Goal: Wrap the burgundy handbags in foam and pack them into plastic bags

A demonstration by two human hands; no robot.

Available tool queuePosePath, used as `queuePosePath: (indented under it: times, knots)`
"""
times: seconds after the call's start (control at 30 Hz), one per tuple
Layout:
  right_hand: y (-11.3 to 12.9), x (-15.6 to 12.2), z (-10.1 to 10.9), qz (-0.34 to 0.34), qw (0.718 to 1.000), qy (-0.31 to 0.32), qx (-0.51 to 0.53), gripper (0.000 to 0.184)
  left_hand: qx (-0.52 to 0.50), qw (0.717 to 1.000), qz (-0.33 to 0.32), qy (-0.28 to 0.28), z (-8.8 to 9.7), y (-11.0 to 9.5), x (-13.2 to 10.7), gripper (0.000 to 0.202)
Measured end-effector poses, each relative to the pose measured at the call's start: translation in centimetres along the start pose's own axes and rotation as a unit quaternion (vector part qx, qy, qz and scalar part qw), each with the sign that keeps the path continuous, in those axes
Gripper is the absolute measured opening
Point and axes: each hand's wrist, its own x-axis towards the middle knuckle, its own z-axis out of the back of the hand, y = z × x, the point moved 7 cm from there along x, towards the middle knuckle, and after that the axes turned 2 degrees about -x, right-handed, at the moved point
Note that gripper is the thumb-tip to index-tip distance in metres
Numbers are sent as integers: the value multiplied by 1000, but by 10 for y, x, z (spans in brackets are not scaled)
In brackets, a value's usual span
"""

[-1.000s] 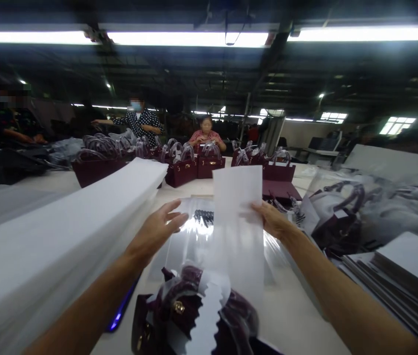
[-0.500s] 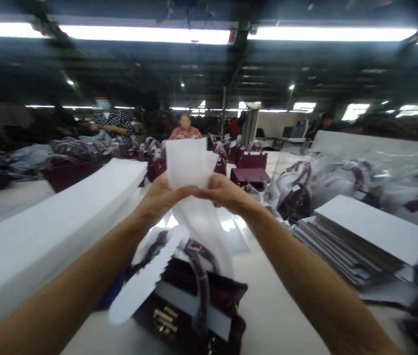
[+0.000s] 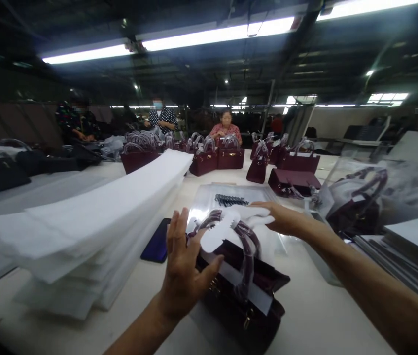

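A dark burgundy handbag (image 3: 244, 323) with plastic-wrapped handles stands in front of me. A white strip with a jagged edge (image 3: 218, 236) lies across its handles. My left hand (image 3: 185, 268) is at the bag's left side, fingers spread and thumb over its front; it holds nothing. Behind the handles, my right hand (image 3: 281, 217) has its fingers closed on a white foam sheet (image 3: 255, 213), bunched near the strip. Much of that sheet and the right fingertips are hidden.
A tall stack of white foam sheets (image 3: 113, 212) fills the left, beside a blue phone-like object (image 3: 156, 240). Stacked boards (image 3: 408, 256) and a plastic-wrapped bag (image 3: 357, 202) stand right. Burgundy handbags (image 3: 231, 157) line the back, where co-workers stand (image 3: 162, 118).
Both hands have come down from holding the white foam sheet up ahead. My left hand has let go and opened beside the bag; the sheet is behind the handles. The view has turned left.
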Motion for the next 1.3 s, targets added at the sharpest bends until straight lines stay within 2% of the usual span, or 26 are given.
queuePosePath:
  times: [0.1,0.23,0.33,0.43,0.5,0.57,0.6,0.63,0.67,0.73,0.8,0.9,1.1,1.2,1.3]
  knots:
    - [22,11,-11,56,996,32,-62,26,12,999,28,16,-17,-4,8,57]
    - [38,18,-29,114,986,49,-111,24,7,997,82,9,-30,-2,12,64]
    - [43,24,-38,144,980,49,-127,20,-6,995,99,-16,-32,-2,9,55]
    - [48,23,-37,157,977,41,-137,23,-57,993,101,-36,-33,-2,9,33]
    - [51,11,-26,109,982,-28,-149,32,-88,990,106,-40,-34,0,9,20]
    - [51,-17,-8,-11,979,-149,-139,44,-103,988,109,-41,-37,2,10,16]
    - [51,-37,-3,-85,967,-208,-122,49,-106,988,106,-40,-38,2,10,16]
    - [52,-57,-5,-154,955,-235,-96,56,-107,988,101,-37,-39,2,10,16]
    - [55,-74,-12,-203,948,-235,-74,64,-107,989,94,-31,-41,2,10,15]
    - [67,-96,-31,-253,939,-226,-55,82,-102,991,84,-19,-43,1,10,14]
    - [78,-103,-49,-267,935,-229,-48,82,-98,992,79,-15,-45,1,10,12]
    - [83,-99,-66,-286,923,-257,-33,62,-104,992,72,-20,-46,1,9,12]
    - [88,-91,-74,-252,906,-304,-152,36,-101,993,51,-22,-48,1,6,9]
    - [88,-92,-78,-238,901,-311,-185,31,-77,996,11,-42,-36,-8,5,10]
    - [84,-92,-79,-242,900,-312,-185,29,-62,996,-29,-56,-10,-16,3,11]
